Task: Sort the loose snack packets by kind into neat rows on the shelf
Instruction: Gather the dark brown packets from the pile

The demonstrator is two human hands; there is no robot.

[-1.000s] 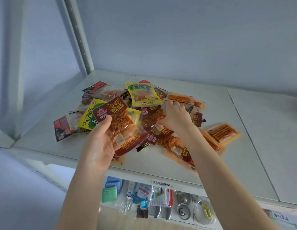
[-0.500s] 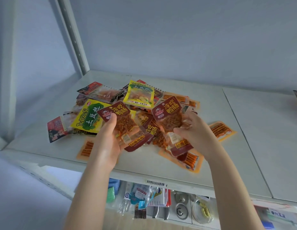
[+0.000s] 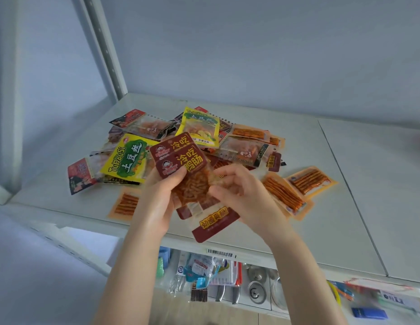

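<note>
Two dark red snack packets (image 3: 180, 160) lie stacked one on the other, held above the front of the white shelf (image 3: 333, 207). My left hand (image 3: 160, 198) grips them from the left, thumb on the top label. My right hand (image 3: 237, 191) holds the stack's right side with curled fingers. Behind them lies a loose pile: yellow-green packets (image 3: 126, 164) (image 3: 200, 125), orange stick packets (image 3: 309, 180) (image 3: 125, 202), clear red-topped packets (image 3: 143, 123).
A grey upright post (image 3: 105, 48) stands at the shelf's back left corner, with the wall behind. The shelf's right half is bare. A lower shelf (image 3: 227, 277) under the front edge holds small hardware and packaged goods.
My right hand lifted a dark red packet from the pile and brought it left onto the one in my left hand. The two packets now overlap.
</note>
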